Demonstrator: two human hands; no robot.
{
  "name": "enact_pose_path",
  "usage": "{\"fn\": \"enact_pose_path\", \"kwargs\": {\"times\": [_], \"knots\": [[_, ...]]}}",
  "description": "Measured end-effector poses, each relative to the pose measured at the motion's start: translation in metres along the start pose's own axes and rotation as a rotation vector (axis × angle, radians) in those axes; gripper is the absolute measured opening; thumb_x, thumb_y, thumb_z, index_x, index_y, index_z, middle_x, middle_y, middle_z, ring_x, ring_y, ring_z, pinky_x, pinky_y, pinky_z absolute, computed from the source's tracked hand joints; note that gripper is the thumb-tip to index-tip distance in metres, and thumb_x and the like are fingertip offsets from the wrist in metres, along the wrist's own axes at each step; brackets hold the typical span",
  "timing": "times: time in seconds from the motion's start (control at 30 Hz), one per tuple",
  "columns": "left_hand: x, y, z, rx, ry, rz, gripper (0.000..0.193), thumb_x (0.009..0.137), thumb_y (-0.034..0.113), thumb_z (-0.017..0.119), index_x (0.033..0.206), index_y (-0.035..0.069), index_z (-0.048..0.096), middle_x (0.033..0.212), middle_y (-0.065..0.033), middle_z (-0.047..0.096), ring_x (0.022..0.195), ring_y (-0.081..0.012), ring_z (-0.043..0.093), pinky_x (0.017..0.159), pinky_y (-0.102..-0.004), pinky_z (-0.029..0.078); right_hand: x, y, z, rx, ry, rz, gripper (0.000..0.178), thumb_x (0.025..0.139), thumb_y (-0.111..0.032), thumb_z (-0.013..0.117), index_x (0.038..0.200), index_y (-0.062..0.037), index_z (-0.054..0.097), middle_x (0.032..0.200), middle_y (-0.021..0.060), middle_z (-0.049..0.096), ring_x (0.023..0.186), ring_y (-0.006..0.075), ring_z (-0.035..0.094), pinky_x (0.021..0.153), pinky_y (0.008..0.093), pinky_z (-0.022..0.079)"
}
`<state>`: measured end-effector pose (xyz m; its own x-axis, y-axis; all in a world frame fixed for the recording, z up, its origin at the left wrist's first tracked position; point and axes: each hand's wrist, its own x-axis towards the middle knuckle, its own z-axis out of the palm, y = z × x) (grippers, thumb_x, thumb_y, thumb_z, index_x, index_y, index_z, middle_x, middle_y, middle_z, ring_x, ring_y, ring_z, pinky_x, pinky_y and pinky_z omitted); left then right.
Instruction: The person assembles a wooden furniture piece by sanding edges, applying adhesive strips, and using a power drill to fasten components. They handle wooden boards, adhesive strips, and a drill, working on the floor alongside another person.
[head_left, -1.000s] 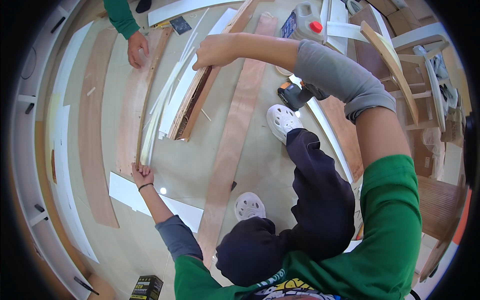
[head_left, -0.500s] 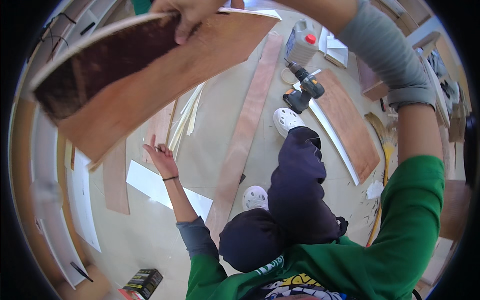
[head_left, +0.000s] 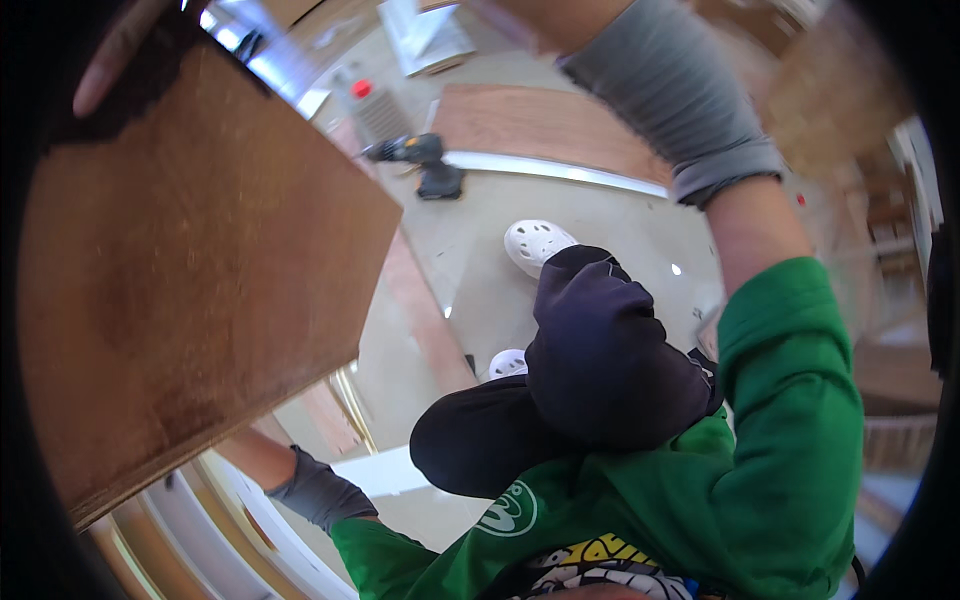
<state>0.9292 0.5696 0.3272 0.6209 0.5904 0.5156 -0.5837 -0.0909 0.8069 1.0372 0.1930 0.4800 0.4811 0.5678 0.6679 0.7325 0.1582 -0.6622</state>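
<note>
A large wooden board (head_left: pixel 200 270), reddish brown with a dark patch at its upper end, fills the left side, tilted and held up off the floor. Of my right hand (head_left: pixel 112 62) only a finger shows, laid over the dark part at the upper left; the rest lies beyond the picture's edge or out of sight. My right arm reaches up and across the top in a pushed-up grey sleeve. My left forearm (head_left: pixel 258 458) goes in behind the board's lower edge, which hides that hand and its fingers. Whether the left hand touches the board I cannot tell.
On the tiled floor stand a cordless drill (head_left: pixel 425 160) and a jug with a red cap (head_left: pixel 375 108). Behind the drill lies a brown panel with a white edge (head_left: pixel 540 125). A long plank (head_left: pixel 425 310) runs beside my shoes. White pieces (head_left: pixel 425 35) lie farther back.
The board has come closer and swung down at the left, now standing steeper. My left hand, open before, has gone behind it. The view has turned, so the floor items appear shifted.
</note>
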Motion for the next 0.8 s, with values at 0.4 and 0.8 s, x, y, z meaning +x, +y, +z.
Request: {"fn": "enact_pose_path", "kwargs": {"times": [0.4, 0.8], "knots": [[-0.016, -0.052, 0.111, 0.071, -0.971, -0.687, 0.039, 0.104, 0.034, 0.041, 0.124, 0.003, 0.054, 0.116, -0.0054, 0.063, 0.100, -0.0126, 0.059, 0.087, -0.0295, 0.048, -0.321, 0.134, 0.007, 0.456, 0.427, 0.552, 0.066, 0.083, -0.030, 0.077, 0.132, 0.0022, 0.047, 0.121, 0.0097, 0.060, 0.107, 0.0158, 0.056, 0.092, 0.0310, 0.047], [-0.243, -0.100, 0.365, 0.586, -1.902, -0.620, 0.059, 0.099, 0.054, 0.044, 0.083, 0.001, 0.064, 0.073, 0.0038, 0.057, 0.066, -0.0027, 0.047, 0.058, -0.0211, 0.039, -0.556, 0.155, 0.043, 1.221, 1.542, 0.585, 0.102, 0.080, -0.080, 0.044, 0.148, -0.0058, 0.029, 0.151, 0.0128, 0.034, 0.139, 0.0286, 0.033, 0.113, 0.0498, 0.026]]}}
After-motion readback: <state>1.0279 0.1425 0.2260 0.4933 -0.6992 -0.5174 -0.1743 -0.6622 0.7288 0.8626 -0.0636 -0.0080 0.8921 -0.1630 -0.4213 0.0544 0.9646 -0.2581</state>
